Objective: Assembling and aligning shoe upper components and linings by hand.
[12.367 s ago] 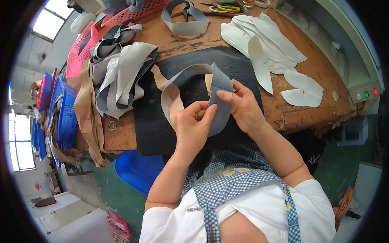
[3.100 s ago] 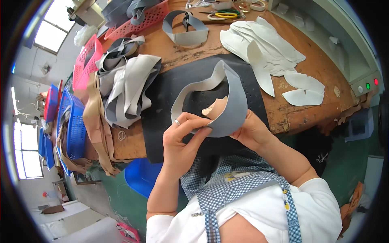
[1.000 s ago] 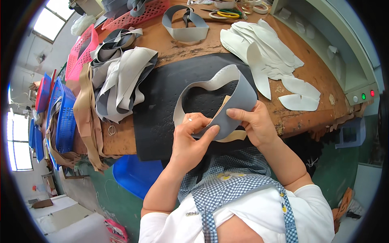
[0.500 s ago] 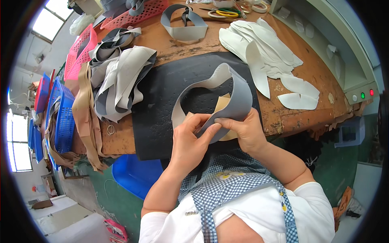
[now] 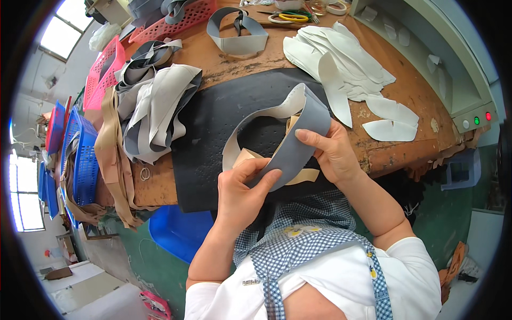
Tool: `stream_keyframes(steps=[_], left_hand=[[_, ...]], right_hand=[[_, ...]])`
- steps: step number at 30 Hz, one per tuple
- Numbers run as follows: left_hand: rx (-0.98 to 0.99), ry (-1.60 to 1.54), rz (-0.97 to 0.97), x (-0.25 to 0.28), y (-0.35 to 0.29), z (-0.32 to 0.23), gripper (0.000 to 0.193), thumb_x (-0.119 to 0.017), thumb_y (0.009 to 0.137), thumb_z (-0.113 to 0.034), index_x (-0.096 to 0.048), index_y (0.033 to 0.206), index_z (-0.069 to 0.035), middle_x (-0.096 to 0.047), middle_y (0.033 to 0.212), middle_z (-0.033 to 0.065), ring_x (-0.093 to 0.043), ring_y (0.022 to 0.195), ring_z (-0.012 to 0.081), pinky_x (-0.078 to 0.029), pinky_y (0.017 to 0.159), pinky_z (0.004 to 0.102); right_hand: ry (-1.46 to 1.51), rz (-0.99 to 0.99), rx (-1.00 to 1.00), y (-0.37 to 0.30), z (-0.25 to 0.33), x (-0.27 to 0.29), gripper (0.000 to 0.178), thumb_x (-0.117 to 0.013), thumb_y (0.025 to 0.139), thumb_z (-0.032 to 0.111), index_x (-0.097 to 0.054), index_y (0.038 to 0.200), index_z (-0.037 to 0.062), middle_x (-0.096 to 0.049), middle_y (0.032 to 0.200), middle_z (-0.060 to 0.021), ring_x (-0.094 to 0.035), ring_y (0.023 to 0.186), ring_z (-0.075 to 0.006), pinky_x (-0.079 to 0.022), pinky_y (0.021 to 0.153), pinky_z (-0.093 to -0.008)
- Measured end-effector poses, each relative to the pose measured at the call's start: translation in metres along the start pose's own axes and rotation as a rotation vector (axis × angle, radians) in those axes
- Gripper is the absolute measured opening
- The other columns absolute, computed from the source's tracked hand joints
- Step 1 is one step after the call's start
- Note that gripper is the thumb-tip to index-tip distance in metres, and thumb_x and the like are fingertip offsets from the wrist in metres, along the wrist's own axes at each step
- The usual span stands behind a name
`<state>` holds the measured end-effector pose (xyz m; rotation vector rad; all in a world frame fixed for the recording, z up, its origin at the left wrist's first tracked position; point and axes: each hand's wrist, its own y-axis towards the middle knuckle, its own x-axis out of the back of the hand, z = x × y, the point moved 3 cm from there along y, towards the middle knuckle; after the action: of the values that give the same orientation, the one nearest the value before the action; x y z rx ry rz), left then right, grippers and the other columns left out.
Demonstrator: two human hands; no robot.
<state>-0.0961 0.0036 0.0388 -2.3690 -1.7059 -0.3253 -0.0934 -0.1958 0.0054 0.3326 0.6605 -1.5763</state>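
Observation:
Both hands hold a loop of grey material (image 5: 296, 154), blue-grey outside and paler inside, above a black mat (image 5: 205, 133). My left hand (image 5: 242, 192) pinches its near left part, thumb outside and fingers inside. Farther right, my right hand (image 5: 333, 152) grips the same band with the thumb on its outer face. A tan strip (image 5: 305, 176) shows below and inside the loop, partly hidden by the band; I cannot tell whether it is attached.
Grey strips (image 5: 154, 117) are heaped at left beside tan strips (image 5: 114, 154). White cut pieces (image 5: 341, 64) lie at right, near a pale machine housing (image 5: 453, 80). Another grey loop (image 5: 237, 42), scissors (image 5: 288, 17) and a pink basket (image 5: 101, 72) stand farther back; a blue basket (image 5: 82, 154) is at left.
My right hand has shifted right and up along the band, away from my left hand. The left hand has moved slightly left and down, and more of the band's outer face shows between them.

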Motion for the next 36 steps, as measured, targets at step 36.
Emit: stream_keyframes(steps=[36], left_hand=[[0.085, 0.018, 0.104, -0.006, -0.004, -0.007, 0.024, -0.071, 0.09, -0.004, -0.07, 0.111, 0.007, -0.065, 0.069, -0.0023, -0.052, 0.065, -0.0004, -0.043, 0.057, 0.0176]], right_hand=[[0.035, 0.025, 0.044, 0.011, 0.0, -0.01, 0.033, -0.072, 0.086, 0.001, -0.054, 0.113, 0.0055, -0.069, 0.098, -0.0096, -0.071, 0.091, -0.0221, -0.06, 0.082, -0.0353]])
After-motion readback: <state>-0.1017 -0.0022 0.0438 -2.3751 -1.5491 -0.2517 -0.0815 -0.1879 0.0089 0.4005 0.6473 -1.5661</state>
